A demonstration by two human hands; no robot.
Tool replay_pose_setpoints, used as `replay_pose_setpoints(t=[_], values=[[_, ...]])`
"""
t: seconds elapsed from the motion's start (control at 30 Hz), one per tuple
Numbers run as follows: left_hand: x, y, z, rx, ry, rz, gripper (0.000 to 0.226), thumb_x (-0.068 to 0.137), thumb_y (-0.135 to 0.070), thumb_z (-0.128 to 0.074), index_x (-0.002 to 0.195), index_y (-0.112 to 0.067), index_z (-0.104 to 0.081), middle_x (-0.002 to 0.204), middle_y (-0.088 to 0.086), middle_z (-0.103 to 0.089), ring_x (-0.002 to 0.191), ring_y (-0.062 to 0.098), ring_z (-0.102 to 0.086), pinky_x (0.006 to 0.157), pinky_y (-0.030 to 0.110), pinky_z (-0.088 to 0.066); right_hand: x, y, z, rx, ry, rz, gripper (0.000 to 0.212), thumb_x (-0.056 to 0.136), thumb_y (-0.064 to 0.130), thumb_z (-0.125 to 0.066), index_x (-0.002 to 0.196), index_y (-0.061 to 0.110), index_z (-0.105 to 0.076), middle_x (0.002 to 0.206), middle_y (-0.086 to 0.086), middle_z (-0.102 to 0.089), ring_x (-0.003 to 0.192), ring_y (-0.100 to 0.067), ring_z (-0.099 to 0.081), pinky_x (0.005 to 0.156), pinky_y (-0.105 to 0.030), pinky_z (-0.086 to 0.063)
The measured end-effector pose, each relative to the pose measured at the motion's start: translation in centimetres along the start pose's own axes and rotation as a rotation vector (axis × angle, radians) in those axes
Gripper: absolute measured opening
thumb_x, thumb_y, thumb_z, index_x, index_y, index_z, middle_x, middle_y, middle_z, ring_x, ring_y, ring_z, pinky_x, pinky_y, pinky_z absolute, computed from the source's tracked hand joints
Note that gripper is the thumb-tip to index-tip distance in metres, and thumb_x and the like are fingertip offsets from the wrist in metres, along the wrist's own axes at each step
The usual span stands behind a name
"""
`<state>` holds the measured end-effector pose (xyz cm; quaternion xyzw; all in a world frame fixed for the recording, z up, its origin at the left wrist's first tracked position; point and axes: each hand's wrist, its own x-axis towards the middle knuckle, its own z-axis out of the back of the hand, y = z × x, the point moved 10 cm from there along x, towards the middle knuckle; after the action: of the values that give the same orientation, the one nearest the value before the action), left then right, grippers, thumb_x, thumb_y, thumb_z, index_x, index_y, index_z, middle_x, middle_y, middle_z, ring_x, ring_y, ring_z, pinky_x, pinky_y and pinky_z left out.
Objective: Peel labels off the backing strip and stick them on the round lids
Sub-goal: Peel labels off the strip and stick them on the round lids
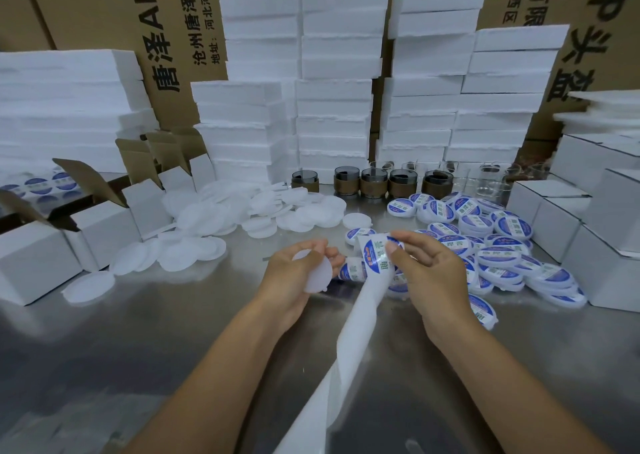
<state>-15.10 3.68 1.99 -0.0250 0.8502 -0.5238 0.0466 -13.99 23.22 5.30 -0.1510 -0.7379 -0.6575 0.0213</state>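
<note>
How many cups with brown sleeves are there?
5 brown-sleeved cups, all in one row at the back, before the foam stacks: one leftmost, four bunched right. Others may be hidden.

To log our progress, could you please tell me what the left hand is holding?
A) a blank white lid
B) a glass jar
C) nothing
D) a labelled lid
A: the left hand grips a blank white lid with no label on it, while the right hand pinches the label strip.
</note>
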Motion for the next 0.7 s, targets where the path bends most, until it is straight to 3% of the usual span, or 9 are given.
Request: replay_pose_setpoints(t=[0.1,0.23,0.37,0.43,0.57,0.63,0.7], values=[[-0.5,0.4,-1.1,0.124,0.059,0.028,0.013,0.094,-0.008,-0.051,0.092,-0.001,-0.062,0.080,0.015,-0.066,0.065,0.021,-0.068,0.063,0.029,-0.059,0.0,0.3,-0.2,0.052,0.028,0.017,0.017,0.082,0.007,-0.067,0.087,0.024,-0.069,0.077,0.012,-0.073,0.067,0.000,-0.066,0.053,-0.013,-0.050],[-1.6,0.7,-3.5,0.218,0.254,0.051,0.030,0.089,-0.033,-0.054,0.089,-0.009,-0.072,0.085,0.011,-0.073,0.068,0.019,-0.069,0.053,0.026,-0.054,-0.4,0.6,-1.5,0.096,0.122,0.023,0.020,0.082,0.000,-0.065,0.088,0.019,-0.067,0.075,0.011,-0.073,0.067,-0.002,-0.068,0.053,-0.012,-0.049],[-1.3,0.5,-2.7,0.289,0.187,0.009,0.022,0.073,-0.040,-0.064,0.080,-0.024,-0.077,0.096,0.005,-0.074,0.090,0.020,-0.070,0.081,0.034,-0.057,-0.7,0.8,-2.0,-0.001,0.160,0.045,0.024,0.081,0.000,-0.066,0.087,0.023,-0.065,0.073,0.016,-0.072,0.070,0.001,-0.067,0.056,-0.012,-0.051],[-1.0,0.5,-2.2,0.302,0.141,0.003,0.013,0.079,-0.033,-0.066,0.076,-0.027,-0.077,0.092,0.000,-0.075,0.087,0.016,-0.070,0.079,0.032,-0.057,-0.7,1.1,-1.9,-0.134,0.136,0.105,0.027,0.081,0.004,-0.067,0.088,0.030,-0.064,0.082,0.012,-0.071,0.076,-0.001,-0.065,0.064,-0.013,-0.051],[-0.8,0.5,-2.0,0.320,0.121,-0.005,0.013,0.084,-0.026,-0.066,0.078,-0.023,-0.076,0.096,0.004,-0.074,0.096,0.025,-0.068,0.089,0.042,-0.054,-1.8,2.9,-2.2,-0.559,0.082,0.404,0.032,0.081,0.015,-0.069,0.108,0.030,-0.062,0.108,0.007,-0.053,0.098,-0.003,-0.050,0.082,-0.007,-0.036],[-0.8,0.6,-1.9,0.319,0.118,0.001,0.014,0.085,-0.024,-0.066,0.077,-0.022,-0.076,0.096,0.005,-0.074,0.094,0.024,-0.069,0.090,0.042,-0.053,-2.5,3.8,-3.0,-0.732,0.094,0.561,0.037,0.081,0.020,-0.070,0.117,0.023,-0.062,0.116,0.004,-0.050,0.109,-0.011,-0.045,0.091,-0.022,-0.035],[-0.8,0.6,-2.0,0.304,0.135,0.009,0.015,0.087,-0.023,-0.064,0.078,-0.021,-0.076,0.096,0.007,-0.074,0.091,0.023,-0.069,0.087,0.041,-0.054,-3.0,4.2,-3.7,-0.818,0.120,0.660,0.036,0.080,0.021,-0.070,0.116,0.019,-0.065,0.116,-0.001,-0.055,0.109,-0.020,-0.048,0.090,-0.031,-0.036]])
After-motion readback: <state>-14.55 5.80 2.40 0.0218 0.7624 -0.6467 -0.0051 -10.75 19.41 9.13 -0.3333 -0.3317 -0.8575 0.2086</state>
